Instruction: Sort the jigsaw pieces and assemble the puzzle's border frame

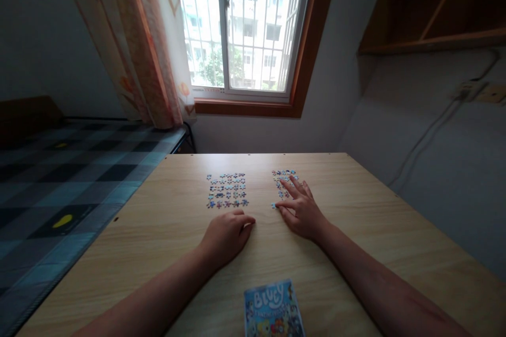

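Observation:
My right hand (301, 212) reaches over the right group of jigsaw pieces (281, 172) with its fingers spread. One fingertip touches a light blue jigsaw piece (273, 205) at the near left corner of that group, and the hand covers part of the pieces. My left hand (227, 234) rests on the table with its fingers curled in, and no piece shows in it. Just beyond it, the left group of jigsaw pieces (228, 188) lies in several rows.
A blue "Bluey" puzzle box (272, 309) lies at the near edge of the wooden table (177, 205). Behind the table is a window (256, 26) with a curtain (138, 37). A bed (90, 168) with checked cover stands left; a wall shelf (435, 45) hangs upper right.

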`<action>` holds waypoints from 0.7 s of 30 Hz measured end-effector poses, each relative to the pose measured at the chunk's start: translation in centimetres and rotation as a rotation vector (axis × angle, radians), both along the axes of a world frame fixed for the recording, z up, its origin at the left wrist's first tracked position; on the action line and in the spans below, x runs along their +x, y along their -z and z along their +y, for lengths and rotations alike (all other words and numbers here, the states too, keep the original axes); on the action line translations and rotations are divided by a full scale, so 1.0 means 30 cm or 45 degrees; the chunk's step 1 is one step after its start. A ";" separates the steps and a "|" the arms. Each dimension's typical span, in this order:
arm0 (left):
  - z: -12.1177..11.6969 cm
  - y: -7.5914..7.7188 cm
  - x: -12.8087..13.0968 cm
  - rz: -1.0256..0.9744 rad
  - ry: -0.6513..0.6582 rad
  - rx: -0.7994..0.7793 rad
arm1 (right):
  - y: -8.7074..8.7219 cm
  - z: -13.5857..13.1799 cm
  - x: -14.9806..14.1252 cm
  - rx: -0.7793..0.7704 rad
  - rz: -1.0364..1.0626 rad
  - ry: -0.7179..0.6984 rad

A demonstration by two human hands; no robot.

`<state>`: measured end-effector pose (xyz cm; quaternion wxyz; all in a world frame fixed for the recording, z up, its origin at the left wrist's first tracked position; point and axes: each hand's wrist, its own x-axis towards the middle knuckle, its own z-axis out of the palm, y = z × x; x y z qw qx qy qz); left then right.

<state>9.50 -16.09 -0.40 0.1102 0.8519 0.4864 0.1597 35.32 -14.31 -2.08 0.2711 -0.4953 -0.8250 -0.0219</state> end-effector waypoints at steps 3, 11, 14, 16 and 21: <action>0.001 0.003 -0.002 -0.005 0.010 0.005 | 0.004 0.002 0.004 0.009 -0.009 -0.006; -0.005 -0.002 0.000 -0.018 0.010 -0.001 | 0.012 -0.002 0.010 0.068 0.027 -0.015; -0.006 -0.002 0.001 -0.004 0.009 -0.008 | 0.020 0.002 0.012 0.068 0.003 -0.021; -0.006 -0.001 0.001 -0.005 0.011 -0.006 | 0.023 0.003 0.012 0.063 -0.009 -0.027; -0.008 0.000 -0.002 -0.003 0.021 0.012 | 0.020 0.003 0.011 0.127 0.038 -0.029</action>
